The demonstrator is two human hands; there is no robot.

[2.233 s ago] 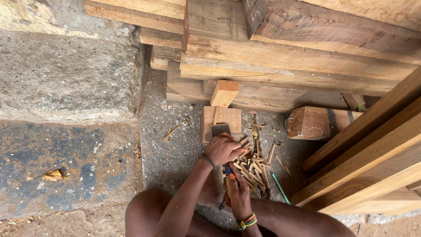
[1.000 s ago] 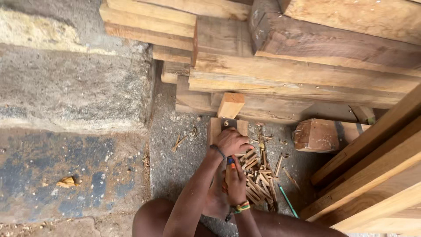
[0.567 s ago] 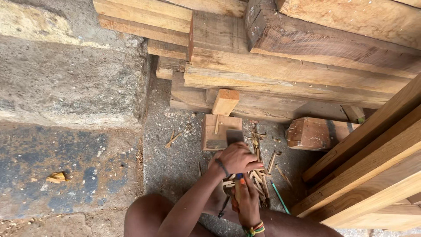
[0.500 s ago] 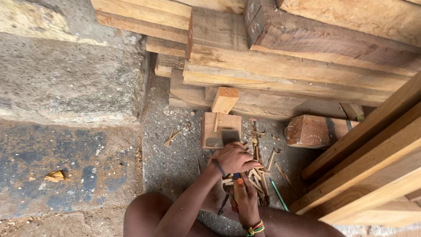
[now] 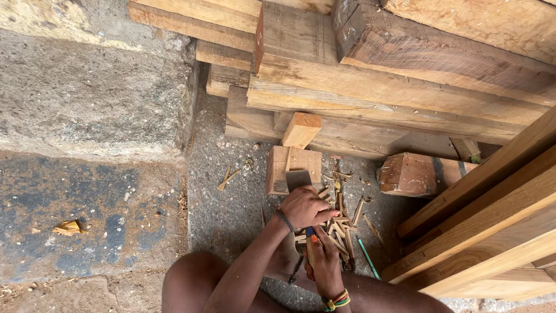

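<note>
Left hand (image 5: 307, 208) shut tight round the handle of a flat metal chopper (image 5: 298, 178). Blade out over the near edge of a small wood block (image 5: 292, 165) on the gritty ground (image 5: 231, 208). Right hand (image 5: 324, 264) just near of the left one, closed round a thin stick with a blue and orange bit (image 5: 311, 235) at the top. Hard to tell what that bit is.

Pile of thin split sticks (image 5: 341, 226) just to the right of both hands. Big planks (image 5: 376, 87) stacked far and right.

Hands very close together, so a real chance of a cut. One slip of the chopper, and down onto the right fingers. Thin stick likely to wobble or snap and send the blade sideways. Bare leg (image 5: 191, 284) close by too. Loose sticks could roll and make the block rock.
</note>
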